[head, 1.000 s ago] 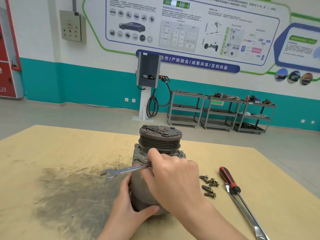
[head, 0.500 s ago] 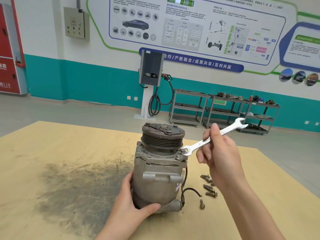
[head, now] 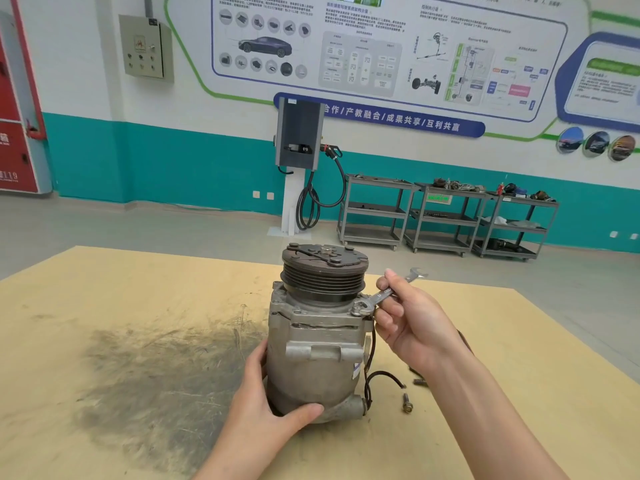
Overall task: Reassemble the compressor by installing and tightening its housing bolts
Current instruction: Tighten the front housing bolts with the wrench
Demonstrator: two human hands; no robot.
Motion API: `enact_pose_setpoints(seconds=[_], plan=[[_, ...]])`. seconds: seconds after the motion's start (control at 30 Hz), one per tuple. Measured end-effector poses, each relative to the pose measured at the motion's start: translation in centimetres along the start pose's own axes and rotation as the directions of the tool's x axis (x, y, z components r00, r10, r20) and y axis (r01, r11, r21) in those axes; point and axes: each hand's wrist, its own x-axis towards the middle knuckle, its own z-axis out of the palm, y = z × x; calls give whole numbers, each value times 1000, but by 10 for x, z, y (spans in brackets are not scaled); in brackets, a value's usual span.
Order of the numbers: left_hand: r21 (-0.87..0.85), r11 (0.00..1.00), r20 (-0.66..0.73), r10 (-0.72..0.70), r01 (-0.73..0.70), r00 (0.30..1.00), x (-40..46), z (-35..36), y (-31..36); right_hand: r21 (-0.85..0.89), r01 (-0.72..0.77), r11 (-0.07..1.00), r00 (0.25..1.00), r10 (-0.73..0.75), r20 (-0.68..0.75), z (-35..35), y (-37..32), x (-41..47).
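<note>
I see the spanner (head: 388,292) has swung over to a right-side bolt (head: 360,309), pinched in my right hand (head: 414,322); left hand (head: 266,414) grips the upright compressor (head: 318,344) on the table (head: 104,296) (tightening goes on).

Bright even indoor light, slight wide-angle edge distortion.

"119" on red cabinet (head: 14,161), wall banner (head: 379,117) "合作/产教融合/成果共享/互利共赢"

Grey compressor (head: 317,344) with black ribbed pulley (head: 323,271); silver wrench (head: 384,292); tan surface (head: 104,306) bears a dark smudge (head: 162,375).
</note>
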Motion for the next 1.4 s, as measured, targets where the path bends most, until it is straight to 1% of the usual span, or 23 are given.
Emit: enact_pose_setpoints(seconds=[0.13,0.23,0.47,0.63,0.73,0.8,0.87,0.93,0.97,1.03,1.07,1.13,1.17,1.2,1.23,1.27,1.3,1.33,1.37,1.4], plan=[[-1,1000,4,4,-4,1000,0,0,0,-17,-73,997,997,72,-33,3,-1,5],[-4,1000,7,-1,1,1000,1,-1,-1,-53,-92,994,995,90,-37,3,-3,9],[2,1000,6,-7,7,1000,0,0,-1,-160,-113,981,993,118,23,2,-10,13],[13,1000,11,-4,4,1000,0,-1,0,-263,-167,950,980,190,65,2,-21,15],[4,1000,10,-21,21,1000,1,-1,0,-213,-173,962,980,191,65,2,-18,12],[4,1000,12,-15,15,1000,1,-1,1,-130,-128,983,989,136,49,2,-9,8],[4,1000,16,-6,6,1000,1,-1,0,-67,-23,997,1000,23,0,0,4,2],[6,1000,18,-5,4,1000,1,-1,0,-71,152,986,984,-157,-81,-1,18,-7],[10,1000,16,-1,1,1000,1,-1,0,-98,257,961,956,-268,-123,0,24,-12],[17,1000,8,12,-12,1000,0,-1,1,-145,461,875,860,-481,-170,1,34,-23],[19,1000,4,16,-16,1000,0,-1,1,-170,550,818,803,-574,-159,3,38,-28],[16,1000,0,8,-8,1000,0,0,2,-263,701,663,676,-735,-51,6,43,-36],[10,1000,0,1,-1,1000,0,-1,1,-329,762,557,599,-800,34,8,44,-39],[5,1000,3,-4,4,1000,0,0,1,-404,809,426,514,-847,137,9,43,-42],[2,1000,6,-6,6,1000,0,0,1,-481,833,274,431,-866,254,9,41,-44],[1,1000,10,-1,1,1000,0,0,1,-544,830,119,364,-855,369,8,39,-45],[-1,1000,13,5,-5,1000,1,0,1,-587,810,-12,318,-831,456,6,37,-45],[-2,1000,16,9,-9,1000,1,0,1,-611,786,-96,294,-811,506,5,35,-45],[-2,1000,21,11,-11,1000,1,0,0,-620,773,-132,285,-802,526,4,32,-46],[-3,1000,26,11,-11,1000,1,0,0,-622,771,-138,279,-805,524,3,31,-46]])
